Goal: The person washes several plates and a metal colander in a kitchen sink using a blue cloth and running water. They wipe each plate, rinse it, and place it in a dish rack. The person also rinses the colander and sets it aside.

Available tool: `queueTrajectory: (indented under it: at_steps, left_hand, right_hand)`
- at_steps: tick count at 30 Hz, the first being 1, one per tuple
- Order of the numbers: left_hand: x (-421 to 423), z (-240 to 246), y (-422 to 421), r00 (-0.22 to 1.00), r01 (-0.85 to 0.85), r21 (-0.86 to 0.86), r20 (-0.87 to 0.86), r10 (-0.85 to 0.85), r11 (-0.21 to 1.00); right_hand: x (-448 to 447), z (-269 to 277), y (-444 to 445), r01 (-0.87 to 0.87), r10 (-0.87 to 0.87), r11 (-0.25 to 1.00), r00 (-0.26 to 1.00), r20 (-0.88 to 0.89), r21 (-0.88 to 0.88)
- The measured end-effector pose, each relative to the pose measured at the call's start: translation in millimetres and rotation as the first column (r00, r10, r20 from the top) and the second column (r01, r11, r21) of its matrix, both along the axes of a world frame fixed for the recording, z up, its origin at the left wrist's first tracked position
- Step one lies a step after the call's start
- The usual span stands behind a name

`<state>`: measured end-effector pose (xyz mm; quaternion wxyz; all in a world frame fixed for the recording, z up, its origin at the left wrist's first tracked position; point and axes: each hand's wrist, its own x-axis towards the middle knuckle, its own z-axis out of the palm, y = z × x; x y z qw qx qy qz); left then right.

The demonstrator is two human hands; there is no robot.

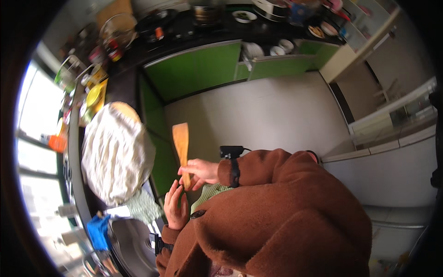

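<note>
My right hand [200, 173] holds a wooden spatula [181, 142] by the lower part of its handle, with the flat blade pointing away from me. Just below the handle's end is my left hand [176, 206], its fingers raised and apart, holding nothing; whether its fingertips touch the handle I cannot tell. To the left, a white cloth [116, 155] lies bunched over a round thing on the dark counter, with a tan round edge [126, 110] showing at its far side. A green checked cloth [143, 206] lies between it and the sink.
A steel sink [133, 242] with a blue cloth [98, 232] at its edge is at lower left. Ahead, green cabinets [193, 74] stand below a black counter with a white dish of greens [244, 16]. Bowls [285, 46] sit in an open drawer. Bottles and jars line the window side.
</note>
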<state>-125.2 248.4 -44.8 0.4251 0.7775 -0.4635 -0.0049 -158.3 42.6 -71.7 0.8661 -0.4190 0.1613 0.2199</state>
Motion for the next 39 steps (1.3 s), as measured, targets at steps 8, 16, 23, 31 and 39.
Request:
queueTrajectory:
  at_steps: [8,16,23,31,39]
  left_hand:
    - [27,-47,-235,0.879,0.218,0.030,-0.441,-0.183,0.975]
    - [67,-70,-401,0.789,0.450,0.165,-0.534,-0.304,0.878]
    - [101,-130,-598,0.489,0.716,0.100,-0.777,-0.395,0.691]
    - [109,-176,-801,0.191,0.754,0.076,-0.976,-0.106,0.653]
    - [86,-230,-910,0.080,0.635,0.193,-0.979,0.185,0.748]
  right_hand:
    - [-97,-47,-266,0.369,-0.452,0.859,0.872,-0.188,-0.355]
    - [-142,-95,-366,0.588,-0.662,0.748,0.695,-0.282,-0.307]
    - [-165,-122,-437,0.729,-0.802,0.595,0.518,-0.297,-0.337]
    - [-177,-108,-491,0.794,-0.945,0.283,0.136,-0.297,-0.538]
    - [-206,-122,-544,0.807,-0.936,0.250,0.060,-0.347,-0.535]
